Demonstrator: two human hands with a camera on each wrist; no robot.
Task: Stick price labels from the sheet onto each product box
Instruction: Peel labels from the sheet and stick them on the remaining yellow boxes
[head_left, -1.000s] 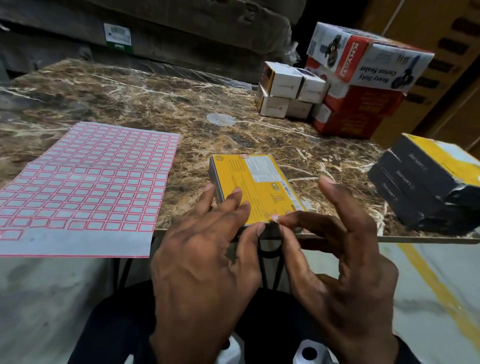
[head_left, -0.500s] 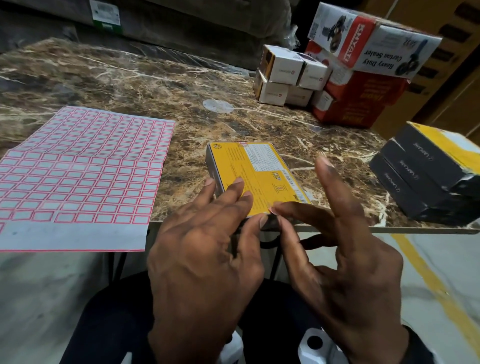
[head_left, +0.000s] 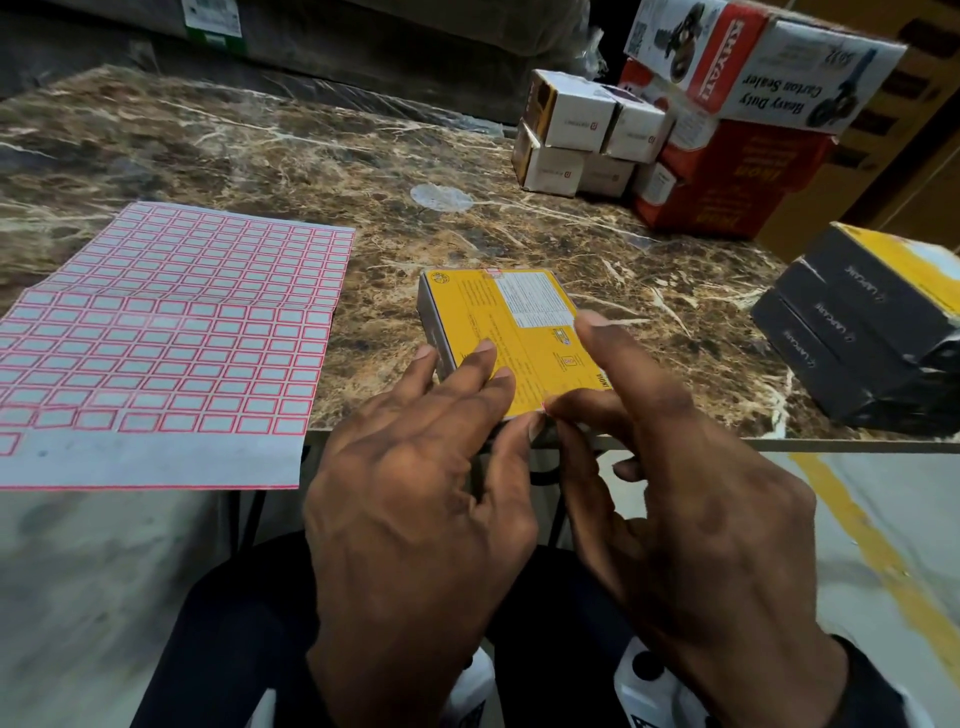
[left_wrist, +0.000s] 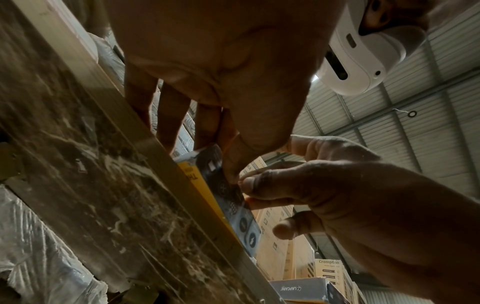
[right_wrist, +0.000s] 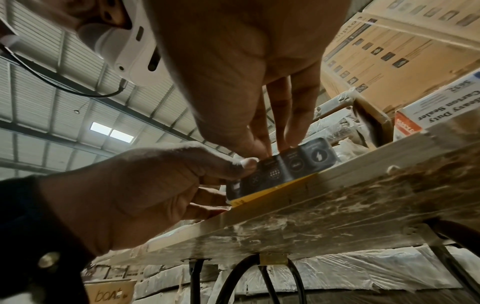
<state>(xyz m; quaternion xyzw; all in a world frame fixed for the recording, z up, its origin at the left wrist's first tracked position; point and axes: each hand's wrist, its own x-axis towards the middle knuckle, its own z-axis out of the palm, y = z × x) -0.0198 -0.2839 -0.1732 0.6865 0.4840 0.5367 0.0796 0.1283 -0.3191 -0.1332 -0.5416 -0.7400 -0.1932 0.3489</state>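
Marble-pattern table (head_left: 260, 150) holds everything. Label sheet (head_left: 171, 332) flat at left, near edge hanging over table front, bottom rows mostly peeled. Red and white carton sealer boxes (head_left: 737, 130) stacked far right, small white boxes (head_left: 582, 135) just beside them. Black Lapcare boxes (head_left: 857, 332) piled at right edge. Yellow-faced box (head_left: 509, 338) lying flat at front edge, centre. Left hand (head_left: 415, 493) fingers straight, resting on box top, thumb on near corner. Right hand (head_left: 691, 519) pinching tiny red-edged label (head_left: 545, 408) at same corner, index finger raised.
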